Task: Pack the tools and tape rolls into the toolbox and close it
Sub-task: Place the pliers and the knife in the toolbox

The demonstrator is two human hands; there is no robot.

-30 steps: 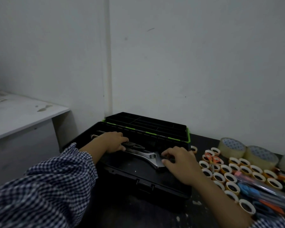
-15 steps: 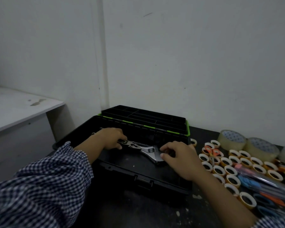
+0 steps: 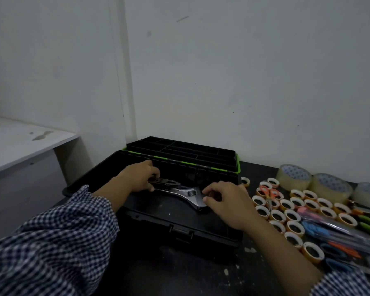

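Note:
A black toolbox [image 3: 179, 231] with green trim stands open on the dark table, its divided tray [image 3: 179, 149] tilted back behind it. A silver adjustable wrench [image 3: 185, 194] lies inside the box. My left hand [image 3: 138, 178] grips the dark handle end of the tools at the left. My right hand [image 3: 224, 201] pinches the wrench's head with curled fingers. Several small tape rolls [image 3: 286, 214] lie in rows to the right of the box, with orange scissors [image 3: 268, 194] among them.
Three large clear tape rolls [image 3: 329, 186] stand at the back right. Screwdrivers and tools in clear packaging [image 3: 340, 233] lie along the right edge. A white shelf [image 3: 19, 144] sits to the left, and the wall is close behind the toolbox.
The camera view has dipped slightly. Both hands stay on the wrench inside the box, and the wrench has shifted a little.

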